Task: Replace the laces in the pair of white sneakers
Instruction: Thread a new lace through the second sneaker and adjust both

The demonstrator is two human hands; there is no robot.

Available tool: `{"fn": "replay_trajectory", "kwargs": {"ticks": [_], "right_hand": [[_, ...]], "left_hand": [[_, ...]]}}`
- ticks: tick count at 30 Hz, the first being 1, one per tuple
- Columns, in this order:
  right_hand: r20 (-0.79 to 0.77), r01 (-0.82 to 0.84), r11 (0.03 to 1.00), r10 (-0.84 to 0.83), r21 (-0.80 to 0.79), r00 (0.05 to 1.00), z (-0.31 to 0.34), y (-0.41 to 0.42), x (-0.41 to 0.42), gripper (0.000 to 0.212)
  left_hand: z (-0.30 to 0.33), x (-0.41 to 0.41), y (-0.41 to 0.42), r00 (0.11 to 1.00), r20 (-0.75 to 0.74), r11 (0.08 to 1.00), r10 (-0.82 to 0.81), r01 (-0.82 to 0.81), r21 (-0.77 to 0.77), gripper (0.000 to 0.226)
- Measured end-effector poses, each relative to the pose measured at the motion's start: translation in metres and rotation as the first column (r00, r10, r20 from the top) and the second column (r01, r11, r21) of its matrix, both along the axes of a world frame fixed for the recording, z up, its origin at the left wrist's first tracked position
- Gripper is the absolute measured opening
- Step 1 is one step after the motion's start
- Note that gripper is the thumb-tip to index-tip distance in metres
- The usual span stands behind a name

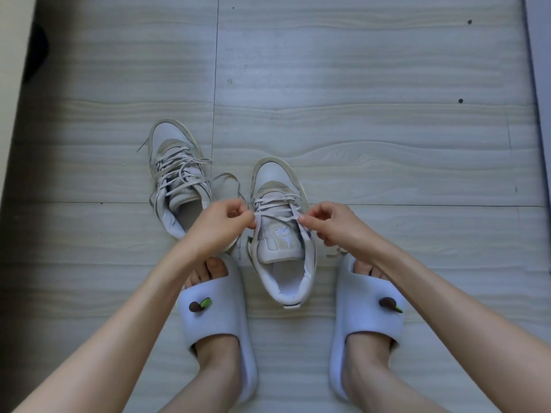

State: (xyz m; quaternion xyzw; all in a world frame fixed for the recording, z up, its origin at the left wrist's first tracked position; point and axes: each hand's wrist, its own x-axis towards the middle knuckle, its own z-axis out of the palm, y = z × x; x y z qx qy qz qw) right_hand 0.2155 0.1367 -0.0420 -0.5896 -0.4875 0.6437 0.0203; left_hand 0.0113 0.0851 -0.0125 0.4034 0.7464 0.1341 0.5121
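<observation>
Two white high-top sneakers stand on the floor, toes pointing away from me. The right sneaker [280, 234] sits between my feet, its tongue up and its pale lace [275, 204] crossing the eyelets. My left hand [220, 225] pinches the lace at the shoe's left side, near the top eyelets. My right hand [331, 223] pinches the lace at the right side. The left sneaker [176, 174] stands farther off to the left, loosely laced, with lace ends trailing onto the floor.
My feet wear white slides, the left slide [217, 320] and the right slide [366, 317], each with a small brown and green charm. The floor is pale wood-grain tile [372, 114]. A dark edge [18, 84] runs along the left.
</observation>
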Motion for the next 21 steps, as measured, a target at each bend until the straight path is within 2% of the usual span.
{"fn": "replay_trajectory", "kwargs": {"ticks": [3, 7, 11, 13, 17, 21], "right_hand": [[0.007, -0.040, 0.999, 0.040, 0.003, 0.999, 0.005, 0.005, 0.008, 0.020], [0.051, -0.012, 1.000, 0.013, -0.014, 0.999, 0.003, 0.005, 0.018, 0.025], [-0.056, 0.222, 0.962, -0.233, -0.158, 0.971, 0.002, 0.009, 0.026, 0.020], [-0.068, 0.284, 0.941, -0.300, -0.187, 0.951, 0.001, 0.014, 0.029, 0.020], [-0.068, 0.365, 0.912, -0.383, -0.189, 0.921, -0.001, 0.023, 0.035, 0.018], [-0.057, 0.375, 0.905, -0.393, -0.200, 0.918, -0.005, 0.018, 0.043, 0.018]], "left_hand": [[0.002, -0.004, -0.003, 0.948, 0.202, 0.969, 0.248, -0.237, -0.073, 0.021], [0.008, -0.012, 0.000, 0.789, 0.379, 0.874, 0.484, -0.460, -0.158, 0.026], [0.005, -0.010, 0.002, 0.747, 0.413, 0.844, 0.521, -0.522, -0.121, 0.022], [0.001, -0.006, 0.002, 0.710, 0.438, 0.821, 0.551, -0.556, -0.131, 0.019], [-0.002, -0.002, 0.004, 0.626, 0.460, 0.759, 0.630, -0.623, -0.192, 0.014], [-0.004, 0.000, 0.006, 0.604, 0.447, 0.729, 0.660, -0.660, -0.184, 0.016]]}}
